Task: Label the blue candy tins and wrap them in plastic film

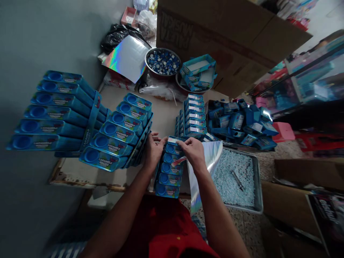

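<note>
A row of blue candy boxes [168,179] stands at the table's front edge, their round blue spots facing up. My left hand [155,148] touches the upper left side of the far box in this row, its fingers bent. My right hand [192,152] pinches at the right end of a small white strip [173,140] on that far box. A shiny holographic sheet [212,157] lies partly under my right forearm. To the left stand stacked blue boxes [107,145]; another row of boxes [195,116] stands behind my right hand.
A metal tray [259,186] of pale blue pellets is at the right, below a pile of blue boxes [239,120]. At the back are a bowl [146,61] of blue and white pieces, a silvery sheet [129,57] and a large cardboard box [228,39].
</note>
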Tool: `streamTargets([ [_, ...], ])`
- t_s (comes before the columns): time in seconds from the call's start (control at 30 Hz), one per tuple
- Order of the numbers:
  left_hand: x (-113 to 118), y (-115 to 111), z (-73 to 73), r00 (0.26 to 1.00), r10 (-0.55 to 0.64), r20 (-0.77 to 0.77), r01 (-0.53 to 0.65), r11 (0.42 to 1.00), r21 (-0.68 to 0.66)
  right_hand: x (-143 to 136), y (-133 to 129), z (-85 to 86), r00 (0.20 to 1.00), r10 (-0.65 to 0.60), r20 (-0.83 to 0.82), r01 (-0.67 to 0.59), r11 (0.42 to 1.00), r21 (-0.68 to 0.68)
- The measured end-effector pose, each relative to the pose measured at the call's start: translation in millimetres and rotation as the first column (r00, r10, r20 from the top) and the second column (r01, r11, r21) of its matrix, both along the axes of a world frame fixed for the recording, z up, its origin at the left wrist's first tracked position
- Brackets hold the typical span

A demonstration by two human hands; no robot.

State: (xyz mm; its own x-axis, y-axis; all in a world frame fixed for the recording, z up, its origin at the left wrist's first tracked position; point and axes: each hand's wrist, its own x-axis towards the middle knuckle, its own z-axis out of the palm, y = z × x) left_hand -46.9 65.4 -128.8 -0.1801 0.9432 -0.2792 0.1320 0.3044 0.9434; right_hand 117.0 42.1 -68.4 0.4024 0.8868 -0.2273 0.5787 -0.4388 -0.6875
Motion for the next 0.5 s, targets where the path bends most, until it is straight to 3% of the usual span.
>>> streamTargets([
  [0.1, -4.4, -20.6, 5.2, 0.991, 0.043, -0.125, -0.040, 0.999, 0.029, 8.7, -8.3, 8.9, 0.963, -0.101, -0.248, 0.126, 0.988, 0.086],
  [0.17, -12.2, -42.7, 24.2, 0.981, 0.023, -0.192, 0.000, 0.993, 0.117, 8.4, -13.5, 19.7, 0.892, -0.140, -0.429, 0.213, 0.969, 0.126],
  [0.27, -21.5, -73.4, 62.7, 0.976, -0.034, -0.215, 0.085, 0.969, 0.234, -1.2, -16.3, 36.6, 0.818, -0.094, -0.567, 0.223, 0.961, 0.163],
  [0.37, -18.7, -85.5, 89.0, 0.985, -0.168, 0.040, 0.162, 0.978, 0.130, -14.6, -15.4, 46.8, 0.797, -0.044, -0.602, 0.200, 0.960, 0.195],
  [0.43, -13.1, -83.4, 93.0, 0.957, -0.170, 0.233, 0.180, 0.983, -0.021, -20.3, -15.5, 50.1, 0.777, -0.030, -0.629, 0.198, 0.960, 0.199],
  [0.5, -10.6, -77.8, 88.8, 0.942, -0.110, 0.319, 0.164, 0.975, -0.149, -21.1, -17.9, 52.5, 0.744, -0.036, -0.667, 0.203, 0.964, 0.174],
])
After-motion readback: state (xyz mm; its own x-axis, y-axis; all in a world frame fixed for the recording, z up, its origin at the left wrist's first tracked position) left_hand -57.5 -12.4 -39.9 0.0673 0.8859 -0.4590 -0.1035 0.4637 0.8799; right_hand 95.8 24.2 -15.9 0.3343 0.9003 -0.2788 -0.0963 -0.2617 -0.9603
